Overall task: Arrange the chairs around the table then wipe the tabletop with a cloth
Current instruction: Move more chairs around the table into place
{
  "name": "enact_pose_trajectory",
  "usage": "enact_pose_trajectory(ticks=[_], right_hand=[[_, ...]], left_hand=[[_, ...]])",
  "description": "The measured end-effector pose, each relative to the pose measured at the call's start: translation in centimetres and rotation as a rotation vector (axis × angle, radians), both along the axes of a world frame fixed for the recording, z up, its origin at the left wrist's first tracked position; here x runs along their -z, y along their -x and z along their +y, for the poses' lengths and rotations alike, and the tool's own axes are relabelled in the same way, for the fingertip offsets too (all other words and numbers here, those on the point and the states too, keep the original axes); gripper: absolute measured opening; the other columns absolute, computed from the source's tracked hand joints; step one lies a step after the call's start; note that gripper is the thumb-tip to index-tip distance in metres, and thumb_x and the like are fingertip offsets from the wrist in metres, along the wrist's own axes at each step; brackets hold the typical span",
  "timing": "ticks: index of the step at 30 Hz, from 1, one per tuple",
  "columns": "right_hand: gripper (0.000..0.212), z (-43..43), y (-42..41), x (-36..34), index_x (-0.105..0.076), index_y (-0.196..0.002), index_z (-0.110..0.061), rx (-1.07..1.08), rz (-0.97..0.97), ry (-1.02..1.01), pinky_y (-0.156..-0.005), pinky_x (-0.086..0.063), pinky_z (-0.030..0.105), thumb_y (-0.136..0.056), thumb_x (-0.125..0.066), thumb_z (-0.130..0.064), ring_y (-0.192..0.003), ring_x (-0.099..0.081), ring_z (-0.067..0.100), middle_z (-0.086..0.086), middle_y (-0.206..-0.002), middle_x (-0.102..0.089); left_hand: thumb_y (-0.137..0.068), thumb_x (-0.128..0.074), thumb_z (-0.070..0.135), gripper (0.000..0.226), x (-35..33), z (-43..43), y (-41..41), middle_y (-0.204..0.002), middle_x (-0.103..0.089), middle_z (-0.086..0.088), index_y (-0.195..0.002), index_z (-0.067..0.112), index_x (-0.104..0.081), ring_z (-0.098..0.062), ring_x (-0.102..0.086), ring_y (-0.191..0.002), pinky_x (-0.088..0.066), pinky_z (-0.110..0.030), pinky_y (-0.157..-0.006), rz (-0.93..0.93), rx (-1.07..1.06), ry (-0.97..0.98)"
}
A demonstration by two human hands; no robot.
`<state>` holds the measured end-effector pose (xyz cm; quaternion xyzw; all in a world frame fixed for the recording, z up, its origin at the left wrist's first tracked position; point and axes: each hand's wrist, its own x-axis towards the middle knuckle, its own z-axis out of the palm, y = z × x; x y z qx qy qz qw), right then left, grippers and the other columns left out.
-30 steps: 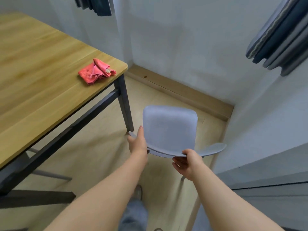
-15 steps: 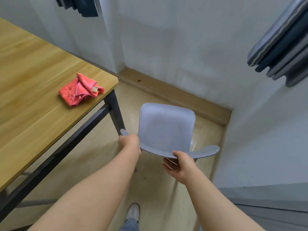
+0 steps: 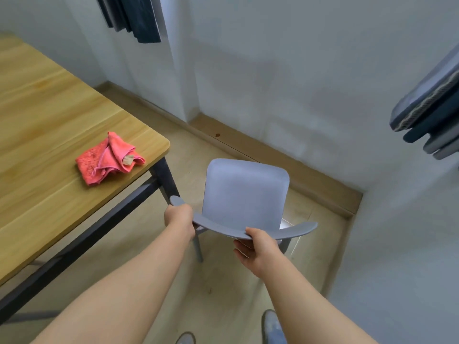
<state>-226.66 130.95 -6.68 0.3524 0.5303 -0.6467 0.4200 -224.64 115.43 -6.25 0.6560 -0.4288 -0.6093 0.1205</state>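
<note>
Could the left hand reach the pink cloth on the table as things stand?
Probably yes: the left hand grips the grey chair beside the table corner where the pink cloth lies uncovered; it must release first.

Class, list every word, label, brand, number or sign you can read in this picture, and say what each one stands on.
No text can be read anywhere in this view.
Tan tag on the red cloth: too small and blurred to tell whether it bears any writing.
Grey chair, wooden table, walls and floor: no writing shows.
</note>
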Motion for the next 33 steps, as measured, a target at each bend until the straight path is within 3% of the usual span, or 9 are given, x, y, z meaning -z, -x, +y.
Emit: enact_pose_trajectory(ticks=[5,9,14,17,22,25,29,33], right_hand=[[0.016,2.2,1.8,-0.6,-0.056,-0.106,-0.009,-0.189,-0.07,0.026,-0.059,-0.047,0.035,-0.092,-0.058,-0.018,-0.08,-0.06,0.023,0.01,-0.09,-0.061],[0.02,3.9,3.6,-0.6,-0.055,-0.11,-0.009,-0.285,-0.048,-0.002,-0.056,-0.046,0.032,-0.092,-0.058,-0.016,-0.077,-0.06,0.02,0.009,-0.089,-0.06],[0.015,5.5,7.6,-0.6,-0.058,-0.104,-0.009,-0.394,0.002,-0.063,-0.059,-0.048,0.033,-0.09,-0.058,-0.015,-0.073,-0.06,0.02,0.009,-0.082,-0.06],[0.008,6.2,10.6,-0.6,-0.058,-0.093,-0.01,-0.52,0.061,-0.113,-0.07,-0.05,0.036,-0.09,-0.058,-0.018,-0.074,-0.061,0.02,0.008,-0.083,-0.061],[0.011,5.3,15.3,-0.9,-0.058,-0.088,-0.012,-0.703,0.138,-0.144,-0.077,-0.047,0.035,-0.089,-0.059,-0.022,-0.077,-0.06,0.019,0.006,-0.085,-0.059],[0.013,3.5,18.3,-1.0,-0.059,-0.095,-0.01,-0.736,0.173,-0.174,-0.077,-0.047,0.035,-0.089,-0.059,-0.022,-0.078,-0.06,0.019,0.006,-0.087,-0.06],[0.011,0.4,22.4,-1.7,-0.058,-0.095,-0.008,-0.706,0.231,-0.229,-0.068,-0.049,0.032,-0.089,-0.059,-0.017,-0.073,-0.06,0.019,0.007,-0.082,-0.061],[0.011,-5.1,25.6,-3.5,-0.056,-0.089,-0.004,-0.663,0.237,-0.216,-0.058,-0.047,0.031,-0.088,-0.057,-0.014,-0.071,-0.06,0.021,0.011,-0.082,-0.059]], left_hand=[[-0.09,-0.049,-0.006,0.043,-0.6,2.1,0.5,-0.12,-0.057,-0.016,-0.13,0.007,-0.048,-0.028,-0.052,-0.092,-0.05,-0.04,-0.084,0.002,-0.125,0.04],[-0.09,-0.049,-0.006,0.042,-0.5,4.5,0.8,-0.108,-0.055,-0.012,-0.129,0.01,-0.05,-0.027,-0.051,-0.091,-0.05,-0.037,-0.08,0.044,-0.226,0.054],[-0.09,-0.046,-0.006,0.029,-0.7,7.7,2.3,-0.106,-0.054,-0.009,-0.11,0.015,-0.053,-0.027,-0.051,-0.088,-0.046,-0.032,-0.072,0.103,-0.351,0.046],[-0.09,-0.047,-0.005,0.037,-0.8,9.5,3.6,-0.106,-0.057,-0.008,-0.121,0.012,-0.054,-0.027,-0.053,-0.085,-0.047,-0.03,-0.058,0.125,-0.444,0.07],[-0.089,-0.046,-0.005,0.05,-0.4,9.0,5.5,-0.111,-0.056,-0.009,-0.134,0.016,-0.045,-0.024,-0.054,-0.079,-0.048,-0.03,-0.055,0.15,-0.472,0.016],[-0.088,-0.042,-0.013,0.061,-0.3,6.3,7.4,-0.114,-0.049,-0.013,-0.14,0.017,-0.035,-0.031,-0.054,-0.093,-0.052,-0.041,-0.069,0.279,-0.462,-0.156],[-0.085,-0.037,-0.015,0.078,-0.4,4.0,11.2,-0.127,-0.05,-0.013,-0.148,0.027,-0.022,-0.036,-0.058,-0.106,-0.055,-0.048,-0.078,0.319,-0.49,-0.188],[-0.084,-0.037,-0.013,0.072,-1.9,-1.7,14.8,-0.128,-0.052,-0.014,-0.147,0.021,-0.025,-0.037,-0.061,-0.1,-0.055,-0.045,-0.067,0.266,-0.501,-0.143]])
